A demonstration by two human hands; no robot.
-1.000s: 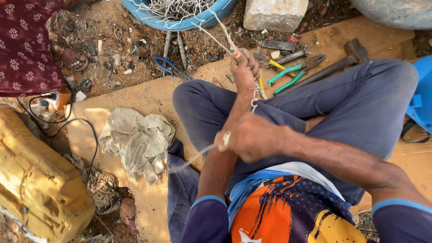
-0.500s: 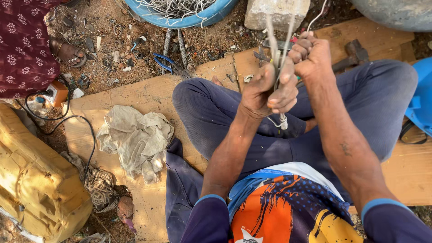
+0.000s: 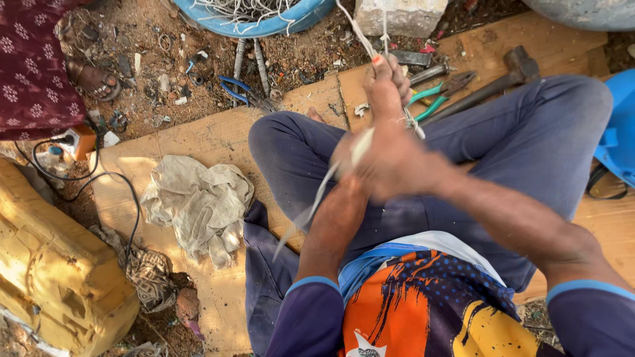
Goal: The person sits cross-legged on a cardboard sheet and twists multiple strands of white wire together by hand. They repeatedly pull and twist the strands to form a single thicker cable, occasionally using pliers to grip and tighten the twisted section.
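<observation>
i see blue trousers (image 3: 529, 139), an orange and navy printed shirt (image 3: 423, 311), green-handled pliers (image 3: 430, 99), a maroon flowered cloth (image 3: 30, 66) upper left, a yellow canister (image 3: 53, 277).

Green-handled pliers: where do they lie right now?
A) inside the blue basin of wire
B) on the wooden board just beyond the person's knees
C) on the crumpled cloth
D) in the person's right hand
B: the green-handled pliers lie on the wooden board beside a hammer, past the knees and untouched by either hand.

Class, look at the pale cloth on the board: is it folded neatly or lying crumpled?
Crumpled: the pale cloth lies in loose, uneven bunches on the wooden board.
</observation>
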